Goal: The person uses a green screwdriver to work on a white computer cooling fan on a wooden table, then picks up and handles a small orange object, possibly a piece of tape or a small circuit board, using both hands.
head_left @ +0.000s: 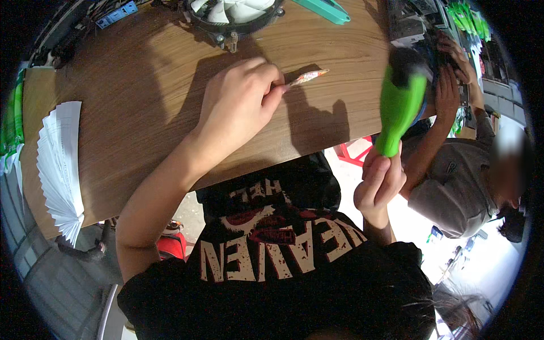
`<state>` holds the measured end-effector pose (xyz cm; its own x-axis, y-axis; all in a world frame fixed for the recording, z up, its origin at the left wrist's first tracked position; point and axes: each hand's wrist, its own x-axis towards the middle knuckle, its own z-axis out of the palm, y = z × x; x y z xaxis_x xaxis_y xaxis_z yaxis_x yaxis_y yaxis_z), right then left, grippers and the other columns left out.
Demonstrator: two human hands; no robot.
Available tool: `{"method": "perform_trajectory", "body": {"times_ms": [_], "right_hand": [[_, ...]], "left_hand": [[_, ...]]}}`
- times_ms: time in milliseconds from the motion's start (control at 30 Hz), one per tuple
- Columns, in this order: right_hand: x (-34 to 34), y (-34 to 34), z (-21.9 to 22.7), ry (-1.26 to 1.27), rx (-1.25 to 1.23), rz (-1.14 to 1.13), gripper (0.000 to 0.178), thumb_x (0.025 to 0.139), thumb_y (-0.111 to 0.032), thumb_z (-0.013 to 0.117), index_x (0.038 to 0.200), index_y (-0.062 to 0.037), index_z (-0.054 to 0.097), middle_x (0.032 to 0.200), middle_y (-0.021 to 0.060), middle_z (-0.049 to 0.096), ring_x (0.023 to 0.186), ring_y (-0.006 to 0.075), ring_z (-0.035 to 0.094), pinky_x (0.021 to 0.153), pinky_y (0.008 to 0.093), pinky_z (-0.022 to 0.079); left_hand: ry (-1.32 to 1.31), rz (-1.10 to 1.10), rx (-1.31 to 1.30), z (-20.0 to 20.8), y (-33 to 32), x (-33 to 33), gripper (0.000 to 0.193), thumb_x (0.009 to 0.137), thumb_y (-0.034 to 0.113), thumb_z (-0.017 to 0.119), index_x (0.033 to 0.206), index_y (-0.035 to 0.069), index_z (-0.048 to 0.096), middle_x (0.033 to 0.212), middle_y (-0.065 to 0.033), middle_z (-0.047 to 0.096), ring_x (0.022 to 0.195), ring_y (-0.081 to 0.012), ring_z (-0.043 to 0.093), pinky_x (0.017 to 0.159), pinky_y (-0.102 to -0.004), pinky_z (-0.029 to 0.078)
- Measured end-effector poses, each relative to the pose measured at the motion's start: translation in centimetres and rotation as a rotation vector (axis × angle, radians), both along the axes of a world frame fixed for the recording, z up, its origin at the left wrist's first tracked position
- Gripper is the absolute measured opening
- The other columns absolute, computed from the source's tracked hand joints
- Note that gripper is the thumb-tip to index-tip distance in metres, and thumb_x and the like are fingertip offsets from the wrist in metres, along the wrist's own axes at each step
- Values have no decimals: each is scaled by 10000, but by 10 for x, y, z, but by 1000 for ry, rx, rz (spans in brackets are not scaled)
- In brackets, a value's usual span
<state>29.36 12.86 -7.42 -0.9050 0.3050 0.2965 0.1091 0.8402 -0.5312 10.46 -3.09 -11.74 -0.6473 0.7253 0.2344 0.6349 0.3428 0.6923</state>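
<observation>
Left hand (pixel 243 93): pinching small wrapper (pixel 309 77), near-right of fan (pixel 218 12) | Right hand (pixel 378 181): gripping green tool (pixel 401 110), well right of fan | Risk: careless swing could strike co-worker's arm (pixel 433 141), farther right.

1 fanned white paper stack (pixel 63 164) lies near green packaging (pixel 11 122).

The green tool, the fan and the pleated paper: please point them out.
Green tool (pixel 402 102), head view: its green body.
Fan (pixel 242 10), head view: its white blades.
Pleated paper (pixel 63 164), head view: middle of its pleats.
</observation>
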Motion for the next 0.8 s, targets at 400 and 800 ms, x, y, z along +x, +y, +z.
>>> {"method": "perform_trajectory", "body": {"times_ms": [400,800], "right_hand": [[-4,7,-18,-269,229,110,115,886,-24,484,845,-27,591,637,73,533,597,291,457,776,384,319],[9,-3,-10,33,-49,-79,198,942,-122,459,830,-25,590,595,43,495,613,242,385,760,370,298]], "left_hand": [[2,10,35,-6,2,2,88,815,113,676,797,39,633,736,-96,591,637,-260,614,581,-379,488],[41,21,4,-3,2,6,106,838,126,653,794,31,637,791,-104,626,719,-281,649,637,-389,524]]}}
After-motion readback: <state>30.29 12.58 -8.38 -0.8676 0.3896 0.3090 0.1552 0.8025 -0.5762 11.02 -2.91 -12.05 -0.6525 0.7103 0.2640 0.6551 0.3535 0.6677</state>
